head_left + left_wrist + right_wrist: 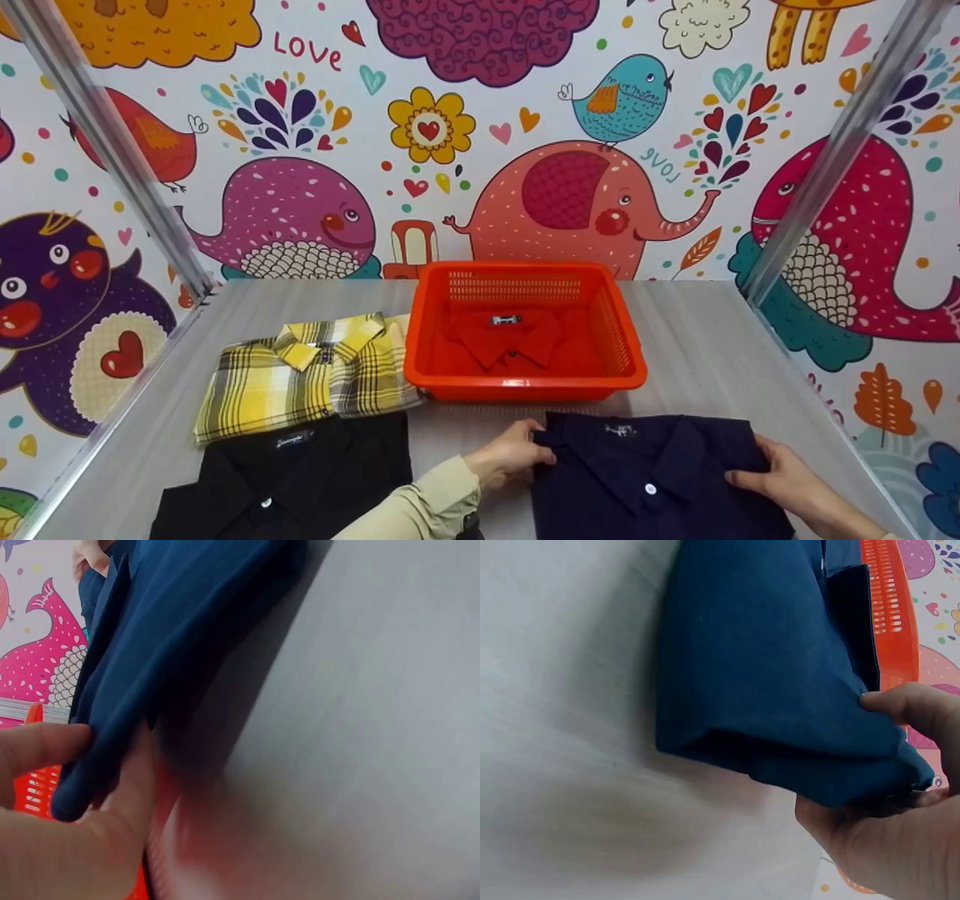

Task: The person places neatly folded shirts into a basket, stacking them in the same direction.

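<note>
A folded navy blue shirt point(600, 487) with a white button lies at the front right in the head view. My left hand point(511, 454) pinches its upper left corner, thumb on top and fingers beneath. On the opposite side my right hand point(787, 480) grips the upper right edge the same way. In the left wrist view the cloth point(172, 637) slants up from the left hand, its edge apart from the table. The right wrist view shows the folded layers point(772, 690) held between thumb and fingers.
Behind the navy shirt stands an orange basket point(525, 383) with a red shirt point(510, 341) inside. A yellow plaid shirt point(300, 379) lies left of it, and a black shirt point(300, 480) in front of that. Metal posts point(832, 142) flank the table point(697, 330).
</note>
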Tool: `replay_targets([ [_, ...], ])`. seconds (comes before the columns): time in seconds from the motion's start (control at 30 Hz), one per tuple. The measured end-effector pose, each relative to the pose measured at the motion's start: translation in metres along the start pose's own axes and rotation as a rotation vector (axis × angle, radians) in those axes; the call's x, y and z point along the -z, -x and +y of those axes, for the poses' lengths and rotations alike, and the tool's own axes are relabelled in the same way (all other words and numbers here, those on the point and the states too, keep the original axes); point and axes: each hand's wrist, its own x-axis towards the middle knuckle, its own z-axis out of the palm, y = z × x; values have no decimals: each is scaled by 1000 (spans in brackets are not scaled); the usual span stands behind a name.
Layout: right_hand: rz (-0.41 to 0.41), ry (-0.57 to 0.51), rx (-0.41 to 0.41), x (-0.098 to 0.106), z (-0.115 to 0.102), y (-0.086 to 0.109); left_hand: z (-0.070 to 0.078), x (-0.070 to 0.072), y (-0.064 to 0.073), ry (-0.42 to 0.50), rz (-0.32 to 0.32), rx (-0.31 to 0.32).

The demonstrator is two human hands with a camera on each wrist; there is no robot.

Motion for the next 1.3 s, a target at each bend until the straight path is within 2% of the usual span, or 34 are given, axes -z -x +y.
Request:
replay_targets([
  [0.1,0,-7,6,-2,-1,1,-1,1,1,-8,48,9],
  [0.23,-12,-21,23,-6,-3,1,-4,2,2,-41,99,-13],
  [0.4,-32,-42,62,-11,-7,3,-7,6,4,-16,135,-27],
  [0.53,-40,-55,94,-14,-10,4,-7,10,7,11,79,-10],
  [0.67,-66,-96,129,-16,-11,5,-9,15,9,25,11,-33],
  [0.8,-91,-127,134,-17,-11,5,-10,20,14,-1,10,-46],
  [1.03,-107,-150,150,-23,-15,6,-9,34,30,28,-17,-42],
  [1.17,-108,-172,150,-25,-16,5,-10,39,36,27,-32,-109],
  [1.3,-133,-224,167,-26,-18,3,-9,43,38,79,-67,-195],
])
